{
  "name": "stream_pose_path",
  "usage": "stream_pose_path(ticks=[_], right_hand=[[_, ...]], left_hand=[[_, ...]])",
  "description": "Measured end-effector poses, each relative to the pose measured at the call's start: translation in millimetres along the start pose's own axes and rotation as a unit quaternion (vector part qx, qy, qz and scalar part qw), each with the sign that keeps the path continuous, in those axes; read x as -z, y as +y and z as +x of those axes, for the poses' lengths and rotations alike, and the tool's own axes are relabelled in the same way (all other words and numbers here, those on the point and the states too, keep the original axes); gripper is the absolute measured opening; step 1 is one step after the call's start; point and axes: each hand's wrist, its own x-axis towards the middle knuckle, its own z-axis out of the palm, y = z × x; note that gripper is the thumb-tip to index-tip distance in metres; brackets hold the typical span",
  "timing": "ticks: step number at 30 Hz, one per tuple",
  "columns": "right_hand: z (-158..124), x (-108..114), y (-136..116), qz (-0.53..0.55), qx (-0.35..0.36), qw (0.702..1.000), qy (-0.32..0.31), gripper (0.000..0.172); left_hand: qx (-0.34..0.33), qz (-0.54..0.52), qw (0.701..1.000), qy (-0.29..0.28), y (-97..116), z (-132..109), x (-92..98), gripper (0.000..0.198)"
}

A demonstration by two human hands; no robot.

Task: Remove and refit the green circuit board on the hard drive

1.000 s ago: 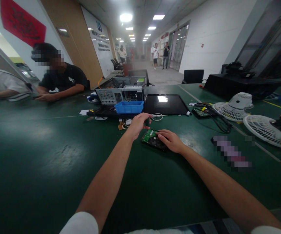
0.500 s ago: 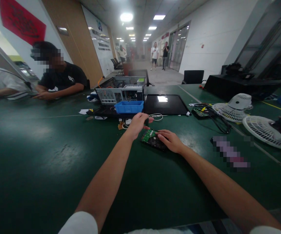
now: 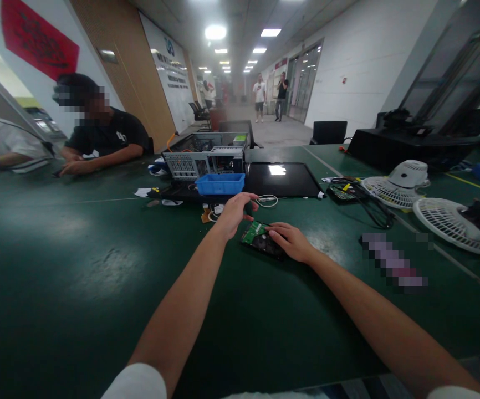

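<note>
A hard drive with a green circuit board facing up lies on the green table in front of me. My right hand rests flat on its right part, fingers stretched over it. My left hand hovers just left of and above the drive, its fingers curled round a small dark object that I cannot name.
Behind the drive are a blue bin, an open computer case, a black side panel and loose cables. White fan grilles lie at the right. Two seated people sit at the left; others stand down the corridor.
Almost nothing has changed; both hands stay at the drive, and my left hand has shifted only slightly. The people in the corridor have stepped a little.
</note>
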Motion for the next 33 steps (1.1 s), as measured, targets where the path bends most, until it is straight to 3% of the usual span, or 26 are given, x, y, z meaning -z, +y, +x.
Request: stream_pose_path(ticks=[7,17,27,33], right_hand=[[0.0,-0.6,1.5,-0.001,0.0,1.0,-0.001,0.04],[-0.5,0.3,2.3,-0.003,-0.001,1.0,-0.005,0.04],[-0.4,0.2,0.3,0.002,0.003,1.0,0.002,0.039],[-0.6,0.0,0.5,-0.002,-0.003,1.0,0.0,0.04]], left_hand=[[0.039,-0.067,0.997,-0.004,-3.4,2.2,-1.3,0.022],[0.016,-0.008,1.0,0.0,0.2,1.9,3.5,0.021],[0.049,-0.056,0.997,-0.012,-0.8,-0.5,-0.8,0.023],[0.027,-0.04,0.999,-0.011,-2.9,1.5,1.3,0.023]])
